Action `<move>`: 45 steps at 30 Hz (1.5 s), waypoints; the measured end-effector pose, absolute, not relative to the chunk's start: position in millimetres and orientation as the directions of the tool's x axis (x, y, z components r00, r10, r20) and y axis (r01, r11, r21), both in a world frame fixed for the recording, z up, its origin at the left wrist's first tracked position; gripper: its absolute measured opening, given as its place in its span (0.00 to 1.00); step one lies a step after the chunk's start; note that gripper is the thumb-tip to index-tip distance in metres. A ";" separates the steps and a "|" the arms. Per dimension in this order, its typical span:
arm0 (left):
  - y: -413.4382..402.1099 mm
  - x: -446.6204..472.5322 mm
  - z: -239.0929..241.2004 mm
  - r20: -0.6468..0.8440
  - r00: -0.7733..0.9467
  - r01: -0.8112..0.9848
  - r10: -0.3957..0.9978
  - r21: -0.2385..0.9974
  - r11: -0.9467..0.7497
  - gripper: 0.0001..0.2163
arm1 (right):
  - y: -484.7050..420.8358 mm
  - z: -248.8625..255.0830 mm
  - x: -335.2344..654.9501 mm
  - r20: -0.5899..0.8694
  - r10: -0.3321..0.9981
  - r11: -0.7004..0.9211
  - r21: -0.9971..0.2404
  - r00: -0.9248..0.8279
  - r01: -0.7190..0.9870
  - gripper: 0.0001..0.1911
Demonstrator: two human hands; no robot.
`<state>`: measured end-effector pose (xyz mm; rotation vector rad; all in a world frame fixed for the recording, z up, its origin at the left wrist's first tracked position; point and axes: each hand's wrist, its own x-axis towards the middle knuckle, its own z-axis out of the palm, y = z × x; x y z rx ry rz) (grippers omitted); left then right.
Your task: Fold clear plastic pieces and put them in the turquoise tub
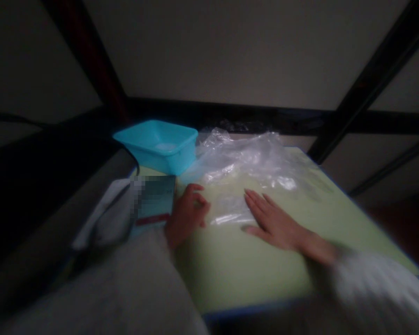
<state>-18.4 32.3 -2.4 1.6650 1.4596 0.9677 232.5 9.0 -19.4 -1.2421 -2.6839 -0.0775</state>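
My right hand point(274, 222) lies flat on the pale green table point(230, 274), fingers stretched out together, resting on the near edge of a clear plastic bag point(230, 209). A heap of crumpled clear plastic bags point(251, 158) sits just beyond it. My left hand point(186, 213) rests on the table with its fingers curled loosely, right beside a dark phone-like item point(157, 200), holding nothing that I can make out. Both sleeves are light grey.
A turquoise plastic tub point(160, 145) stands at the table's back left. A grey cloth point(108, 218) lies at the left edge by the phone-like item. Dark frame bars point(370, 79) rise behind the table. The table's blue edge point(251, 311) runs near me.
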 end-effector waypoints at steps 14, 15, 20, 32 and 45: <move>7.3 48.2 -15.2 0.245 0.684 0.658 0.687 0.196 -0.727 0.31 | 15.2 -32.8 240.5 0.208 0.699 0.703 -0.026 -0.684 0.711 0.42; 8.1 48.2 -16.5 0.240 0.677 0.671 0.696 0.188 -0.717 0.33 | 15.5 -33.7 241.0 0.212 0.695 0.706 -0.017 -0.687 0.708 0.43; 6.7 42.4 -18.5 0.230 0.616 0.739 0.753 0.162 -0.654 0.38 | 13.1 -33.5 238.2 0.242 0.699 0.692 0.011 -0.673 0.722 0.42; 17.0 1.1 -21.0 0.175 0.626 0.758 0.760 0.093 -0.646 0.31 | 9.9 -23.1 233.0 0.194 0.759 0.643 -0.075 -0.622 0.762 0.40; 18.1 -4.0 -18.5 0.279 0.527 0.794 0.802 0.174 -0.582 0.28 | 28.8 3.3 249.5 0.218 0.916 0.390 -0.681 -0.337 0.620 0.15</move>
